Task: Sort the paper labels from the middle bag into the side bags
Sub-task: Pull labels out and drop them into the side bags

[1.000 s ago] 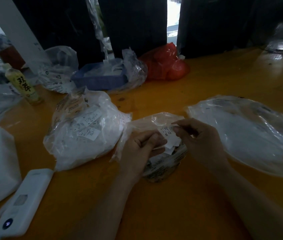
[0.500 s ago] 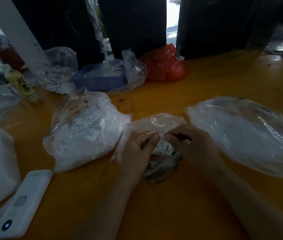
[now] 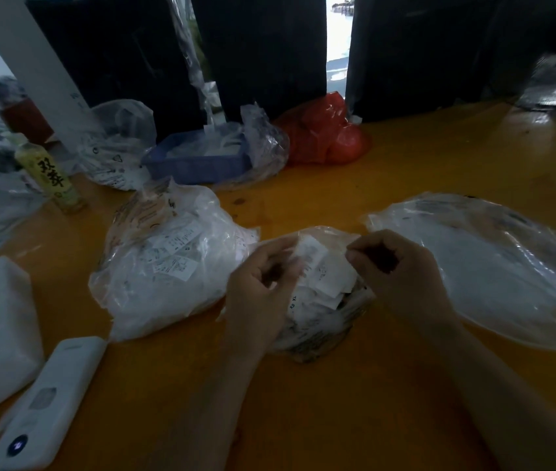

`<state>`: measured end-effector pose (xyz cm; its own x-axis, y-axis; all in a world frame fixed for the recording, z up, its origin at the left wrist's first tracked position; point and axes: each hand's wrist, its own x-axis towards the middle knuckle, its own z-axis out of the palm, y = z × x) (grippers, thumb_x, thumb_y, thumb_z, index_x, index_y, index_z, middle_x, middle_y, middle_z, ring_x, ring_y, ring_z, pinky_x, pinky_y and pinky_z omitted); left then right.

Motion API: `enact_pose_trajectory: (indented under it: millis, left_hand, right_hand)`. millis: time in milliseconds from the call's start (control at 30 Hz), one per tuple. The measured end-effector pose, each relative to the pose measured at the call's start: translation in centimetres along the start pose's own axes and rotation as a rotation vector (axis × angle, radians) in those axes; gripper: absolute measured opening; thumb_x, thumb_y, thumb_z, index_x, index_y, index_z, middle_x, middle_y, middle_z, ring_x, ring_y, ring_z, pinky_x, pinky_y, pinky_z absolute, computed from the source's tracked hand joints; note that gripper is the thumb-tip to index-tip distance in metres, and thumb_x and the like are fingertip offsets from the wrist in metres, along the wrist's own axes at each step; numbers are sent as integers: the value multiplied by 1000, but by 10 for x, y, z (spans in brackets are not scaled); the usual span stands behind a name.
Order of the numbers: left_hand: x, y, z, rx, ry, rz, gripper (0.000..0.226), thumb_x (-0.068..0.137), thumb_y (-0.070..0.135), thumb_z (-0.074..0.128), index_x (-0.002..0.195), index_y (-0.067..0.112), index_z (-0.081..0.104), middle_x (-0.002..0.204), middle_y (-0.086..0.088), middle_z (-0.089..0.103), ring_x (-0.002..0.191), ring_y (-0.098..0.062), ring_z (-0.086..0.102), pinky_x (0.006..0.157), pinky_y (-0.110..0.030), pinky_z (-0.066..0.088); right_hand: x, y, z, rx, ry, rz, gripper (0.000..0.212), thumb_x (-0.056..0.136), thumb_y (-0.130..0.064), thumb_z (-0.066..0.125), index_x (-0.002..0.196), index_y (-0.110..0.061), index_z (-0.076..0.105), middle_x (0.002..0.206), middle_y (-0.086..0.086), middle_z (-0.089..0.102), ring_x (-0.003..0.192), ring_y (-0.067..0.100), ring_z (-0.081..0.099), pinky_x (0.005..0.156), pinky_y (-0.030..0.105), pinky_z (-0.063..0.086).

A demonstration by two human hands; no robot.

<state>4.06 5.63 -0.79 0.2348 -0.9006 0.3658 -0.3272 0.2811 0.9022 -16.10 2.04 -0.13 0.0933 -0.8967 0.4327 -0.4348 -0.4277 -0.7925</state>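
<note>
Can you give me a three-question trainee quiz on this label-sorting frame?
1. True or false: the middle bag lies between the left bag and the right bag on the orange table.
2. Which side bag looks fuller with labels? A) left B) right
3. Fill in: both the left hand and the right hand are over the ____ bag, with a paper label sticking up between them.

Key: 1 true. 2 A: the left bag is packed with white labels, while the right bag looks mostly flat and clear. 3 middle. Motion blur hides exactly which fingers hold the label.
</note>
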Motion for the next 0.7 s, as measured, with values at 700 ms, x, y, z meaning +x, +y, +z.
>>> enact_pose_trajectory:
  millis: [700]
  left_hand:
    - [63,-21,-83,999,136,-6,27,103,12,57,125,13,73,114,-18,70,120,-39,56,100,-52,41]
  right_hand:
    - [16,38,-47,-941,-154,511,34,97,-10,52,126,-25,62,125,8,51,104,27,57,82,43,56]
